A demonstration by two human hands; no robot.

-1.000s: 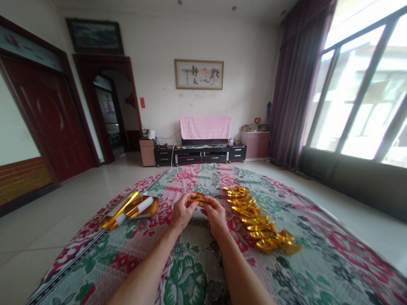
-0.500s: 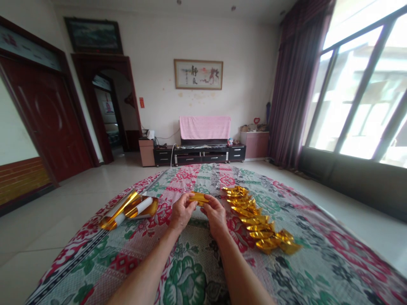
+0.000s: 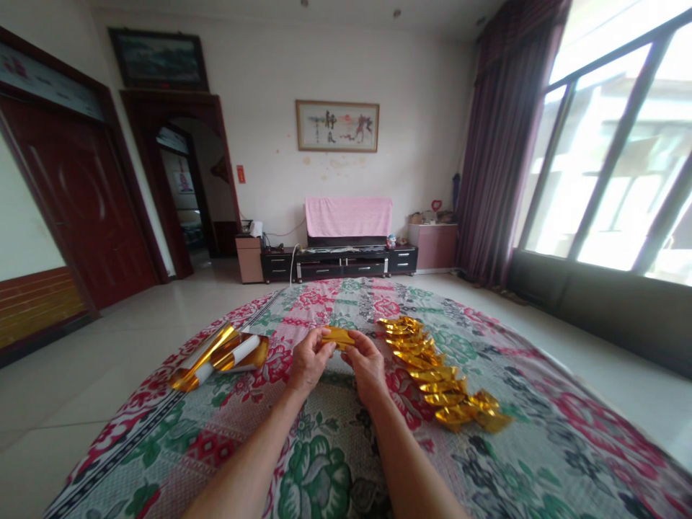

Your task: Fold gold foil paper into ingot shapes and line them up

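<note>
Between my two hands is a small folded piece of gold foil paper (image 3: 339, 336), raised over the patterned cloth. My left hand (image 3: 310, 362) pinches its left end with thumb and fingers. At its right end, my right hand (image 3: 368, 366) grips it the same way. To the right lies a row of folded gold foil ingots (image 3: 427, 358), overlapping one another and running toward me. Over on the left are curled sheets of gold foil paper (image 3: 219, 353) with white backs.
A flowered cloth (image 3: 318, 461) in red, green and grey covers the round table. Beyond it stands a black TV cabinet (image 3: 346, 268) with a pink towel (image 3: 349, 216) draped above. A large window (image 3: 610, 151) and purple curtain (image 3: 494, 144) are at the right.
</note>
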